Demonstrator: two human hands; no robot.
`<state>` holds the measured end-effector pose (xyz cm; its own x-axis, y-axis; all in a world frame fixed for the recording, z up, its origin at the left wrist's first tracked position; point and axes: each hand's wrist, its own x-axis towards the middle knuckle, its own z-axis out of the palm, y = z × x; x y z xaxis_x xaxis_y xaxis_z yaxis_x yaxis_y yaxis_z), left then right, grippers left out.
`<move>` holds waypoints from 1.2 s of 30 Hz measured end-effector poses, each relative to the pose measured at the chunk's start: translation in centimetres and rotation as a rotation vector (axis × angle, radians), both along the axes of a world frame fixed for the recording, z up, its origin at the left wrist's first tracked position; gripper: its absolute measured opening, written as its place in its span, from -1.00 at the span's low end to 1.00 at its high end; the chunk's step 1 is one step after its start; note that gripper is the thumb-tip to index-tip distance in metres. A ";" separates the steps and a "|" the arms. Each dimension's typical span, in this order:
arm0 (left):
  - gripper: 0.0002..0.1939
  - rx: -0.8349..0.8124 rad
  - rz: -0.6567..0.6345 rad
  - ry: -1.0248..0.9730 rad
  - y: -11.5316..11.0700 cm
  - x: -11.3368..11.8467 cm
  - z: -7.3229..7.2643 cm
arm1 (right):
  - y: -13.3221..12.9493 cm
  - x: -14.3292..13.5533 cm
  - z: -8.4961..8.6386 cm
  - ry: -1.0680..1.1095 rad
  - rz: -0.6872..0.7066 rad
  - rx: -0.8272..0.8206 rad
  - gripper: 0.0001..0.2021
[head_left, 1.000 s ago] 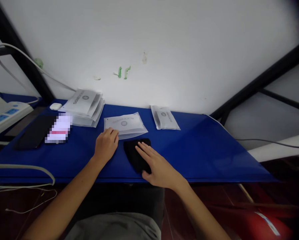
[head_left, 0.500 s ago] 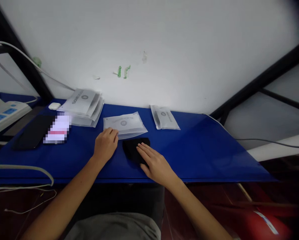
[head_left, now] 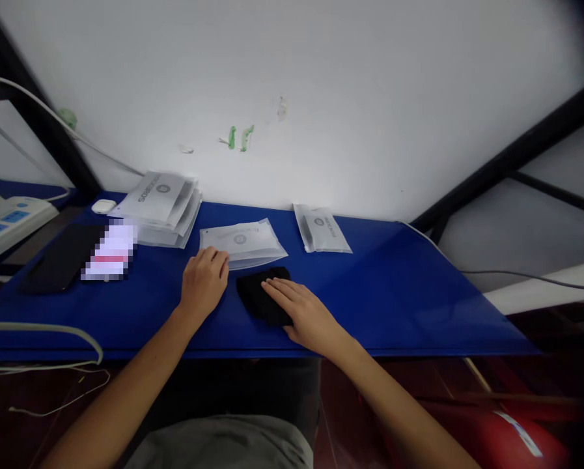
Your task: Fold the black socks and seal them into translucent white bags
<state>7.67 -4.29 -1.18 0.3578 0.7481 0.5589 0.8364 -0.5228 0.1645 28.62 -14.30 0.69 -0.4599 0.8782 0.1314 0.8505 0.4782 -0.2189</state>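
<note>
A folded black cloth [head_left: 257, 296] lies on the blue table [head_left: 394, 293] near its front edge. My right hand [head_left: 304, 312] rests on the right part of the cloth, fingers stretched out and flat. My left hand [head_left: 204, 280] is curled at the lower left corner of a frosted plastic bag [head_left: 247, 242], fingers bent together; whether they grip the bag is hidden. Farther right lies a smaller frosted bag [head_left: 323, 229] with something dark inside.
Several frosted bags [head_left: 157, 198] are stacked at the back left, beside a small white case [head_left: 103, 206]. Left of them are a black phone [head_left: 62, 257], a pixelated bright item [head_left: 110, 251] and a white power strip [head_left: 13, 221]. A white wall [head_left: 345, 117] stands behind.
My right hand has shifted slightly on the black cloth, its thumb now lower and partly hidden. The cloth's lower edge lies a little differently. My left hand stays by the bag.
</note>
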 end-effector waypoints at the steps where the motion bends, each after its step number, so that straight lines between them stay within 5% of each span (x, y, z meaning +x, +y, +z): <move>1: -0.81 -0.003 0.001 0.001 0.0 0.0 0.0 | 0.2 -0.2 -0.1 -0.017 -0.013 0.021 -0.13; 15: -0.78 -0.077 -0.027 0.105 -0.5 0.4 1.5 | 2.1 -1.6 -0.6 -0.199 0.026 0.166 -0.51; 20: -0.75 -0.154 -0.018 0.199 -0.9 0.5 3.1 | 2.0 -1.9 -0.6 -0.215 0.058 0.372 -0.70; 28: -0.68 -0.239 0.005 0.248 -1.0 -0.1 4.8 | 0.3 -0.8 2.0 -0.046 0.095 0.865 -0.76; 36: -0.70 -0.279 -0.104 0.148 -0.8 -0.2 5.7 | 1.8 -0.6 0.1 -0.136 0.182 0.684 -0.70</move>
